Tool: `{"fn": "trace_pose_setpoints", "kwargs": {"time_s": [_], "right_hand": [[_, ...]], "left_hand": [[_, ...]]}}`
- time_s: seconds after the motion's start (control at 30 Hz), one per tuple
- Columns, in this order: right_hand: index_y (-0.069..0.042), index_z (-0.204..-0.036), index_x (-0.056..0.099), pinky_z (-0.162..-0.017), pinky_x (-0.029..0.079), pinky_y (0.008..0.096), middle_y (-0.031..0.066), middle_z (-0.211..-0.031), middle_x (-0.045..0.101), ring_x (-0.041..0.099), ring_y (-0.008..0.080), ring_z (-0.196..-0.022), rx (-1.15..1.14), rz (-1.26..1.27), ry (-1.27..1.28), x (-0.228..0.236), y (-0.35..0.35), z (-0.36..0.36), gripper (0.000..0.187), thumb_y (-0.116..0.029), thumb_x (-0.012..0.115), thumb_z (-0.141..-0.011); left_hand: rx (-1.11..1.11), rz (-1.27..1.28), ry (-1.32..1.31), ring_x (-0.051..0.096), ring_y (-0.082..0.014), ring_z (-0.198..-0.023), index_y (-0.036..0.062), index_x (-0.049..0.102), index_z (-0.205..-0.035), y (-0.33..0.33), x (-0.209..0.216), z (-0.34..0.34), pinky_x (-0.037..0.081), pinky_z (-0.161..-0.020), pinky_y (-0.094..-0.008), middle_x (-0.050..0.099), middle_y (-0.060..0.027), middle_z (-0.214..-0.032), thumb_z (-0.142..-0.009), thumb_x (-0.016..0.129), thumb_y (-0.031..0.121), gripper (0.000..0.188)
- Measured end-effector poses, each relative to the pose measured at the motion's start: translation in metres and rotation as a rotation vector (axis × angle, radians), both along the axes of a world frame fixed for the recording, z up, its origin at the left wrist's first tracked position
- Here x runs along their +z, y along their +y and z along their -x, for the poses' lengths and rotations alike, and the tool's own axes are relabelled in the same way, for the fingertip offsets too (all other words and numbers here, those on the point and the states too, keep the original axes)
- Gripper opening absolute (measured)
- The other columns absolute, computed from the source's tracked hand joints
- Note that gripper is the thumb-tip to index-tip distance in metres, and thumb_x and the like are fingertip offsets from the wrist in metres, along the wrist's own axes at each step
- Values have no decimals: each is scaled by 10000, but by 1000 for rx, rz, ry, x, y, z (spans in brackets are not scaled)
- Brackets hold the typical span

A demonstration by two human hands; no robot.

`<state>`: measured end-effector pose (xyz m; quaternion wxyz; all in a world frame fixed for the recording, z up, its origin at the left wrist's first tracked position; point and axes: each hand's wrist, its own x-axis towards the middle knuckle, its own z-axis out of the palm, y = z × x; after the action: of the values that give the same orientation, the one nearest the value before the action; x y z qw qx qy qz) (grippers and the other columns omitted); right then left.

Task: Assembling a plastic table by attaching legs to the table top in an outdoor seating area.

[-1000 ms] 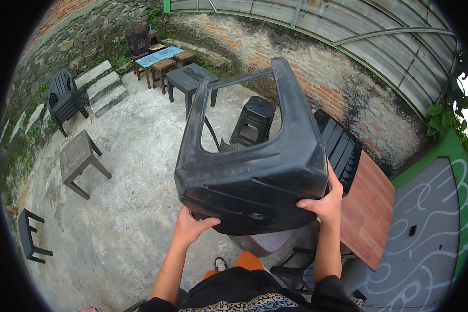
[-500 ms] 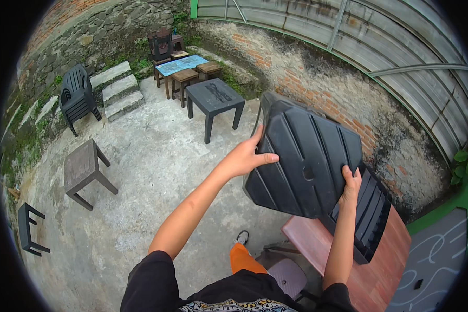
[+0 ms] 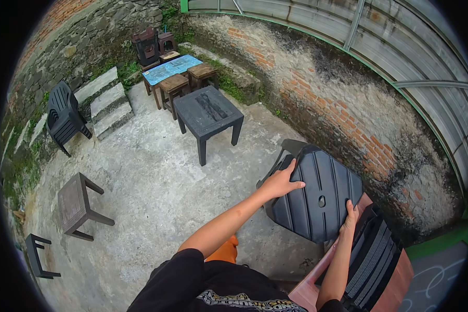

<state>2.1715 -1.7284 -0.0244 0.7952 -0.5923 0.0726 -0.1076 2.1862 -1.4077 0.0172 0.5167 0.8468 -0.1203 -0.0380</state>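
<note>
The left hand and right hand clasp opposite edges of a black plastic stool at one o'clock, its ribbed seat facing the wearer. Beyond stand a black square table at twelve, dark plastic armchairs, stacked, at ten, and a blue-topped table past eleven.

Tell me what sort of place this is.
Probably an outdoor seating yard: a weathered concrete floor, a rough stone wall, and stacked dark chairs plus a black table.
</note>
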Motion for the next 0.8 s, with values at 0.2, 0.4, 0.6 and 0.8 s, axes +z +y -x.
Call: {"fn": "trace_pose_setpoints", "kwargs": {"time_s": [0.2,0.4,0.6,0.8], "right_hand": [[65,-1231,488,-800,506,324,144,-1079,604,616,222,-904,-28,36,134,-46,17,-125,673,-309,773,-750],[35,-1256,495,-855,467,303,100,-1138,593,586,194,-977,-2,101,279,-101,3,-218,591,-333,695,-838],[43,-1276,474,-862,461,309,127,-1151,585,578,208,-984,56,163,462,-152,-1,-307,581,-324,660,-865],[63,-1293,464,-920,427,329,179,-1200,564,561,266,-1059,-4,153,713,-215,-18,-389,641,-330,686,-838]], "left_hand": [[0,21,32,600,-413,-1022,-37,177,-1446,14,-74,-145,464,-899,-393,599,-311,-1089,-758,663,436,965],[-65,79,206,557,-395,-1117,-41,200,-1440,14,-122,-252,434,-950,-366,553,-304,-1196,-744,687,429,971],[25,223,424,527,-383,-1169,-26,248,-1432,2,-210,-336,401,-995,-349,518,-292,-1260,-730,712,409,947],[84,99,559,533,-369,-1169,-3,257,-1438,-31,-280,-412,412,-982,-341,524,-290,-1256,-721,727,426,960]]}}
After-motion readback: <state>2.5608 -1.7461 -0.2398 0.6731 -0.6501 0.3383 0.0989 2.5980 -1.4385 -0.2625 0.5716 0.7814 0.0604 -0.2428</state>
